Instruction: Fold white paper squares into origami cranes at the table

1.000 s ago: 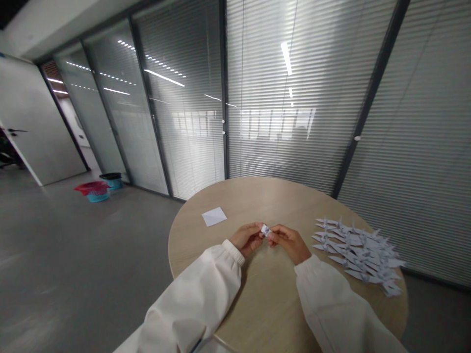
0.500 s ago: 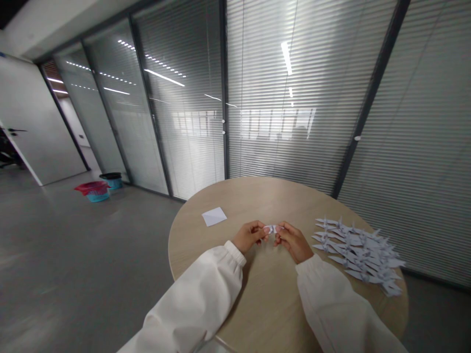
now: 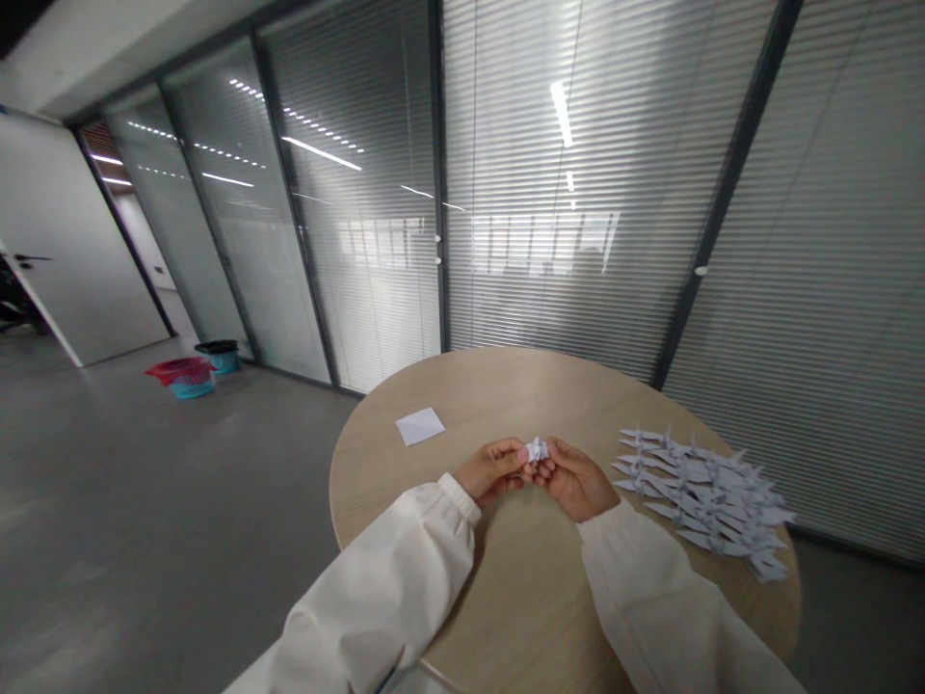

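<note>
Now closer together, left hand (image 3: 495, 472) and right hand (image 3: 574, 480) pinching a folded paper (image 3: 536, 449)

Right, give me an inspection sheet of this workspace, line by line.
Surface: round light wood table, with both hands working above it.
Job's things: small folded white paper piece held between the hands; pile of white origami cranes on the table's right side.
Clutter: loose white paper square, lying apart from the hands.
Grippers: left hand and right hand both pinch the folded piece in their fingers.
Cables: nothing seen.
Surroundings: glass partition with blinds, grey floor, red-rimmed teal basket near the partition.
</note>
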The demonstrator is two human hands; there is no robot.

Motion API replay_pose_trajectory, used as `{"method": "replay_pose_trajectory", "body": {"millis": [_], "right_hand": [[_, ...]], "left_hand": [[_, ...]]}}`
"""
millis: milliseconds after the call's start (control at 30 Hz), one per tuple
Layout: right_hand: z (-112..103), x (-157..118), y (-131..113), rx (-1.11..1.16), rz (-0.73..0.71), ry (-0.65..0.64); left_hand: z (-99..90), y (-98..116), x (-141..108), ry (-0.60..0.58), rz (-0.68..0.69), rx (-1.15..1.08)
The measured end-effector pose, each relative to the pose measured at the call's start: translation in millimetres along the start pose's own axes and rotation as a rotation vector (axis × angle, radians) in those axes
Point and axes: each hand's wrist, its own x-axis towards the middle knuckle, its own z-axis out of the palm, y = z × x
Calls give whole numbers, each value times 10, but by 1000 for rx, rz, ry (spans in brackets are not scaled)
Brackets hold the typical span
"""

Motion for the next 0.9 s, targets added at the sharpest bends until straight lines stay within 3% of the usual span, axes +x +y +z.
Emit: {"method": "replay_pose_trajectory", "body": {"millis": [500,733,900], "right_hand": [[-98,24,-7,69,-52,93],[-98,21,-17,21,-68,150],[-135,33,-10,-15,-42,135]], "left_hand": [[-52,51,3,110,2,-122],[-64,55,-2,159,-49,-45],[-35,73,-10,125,-22,31]]}}
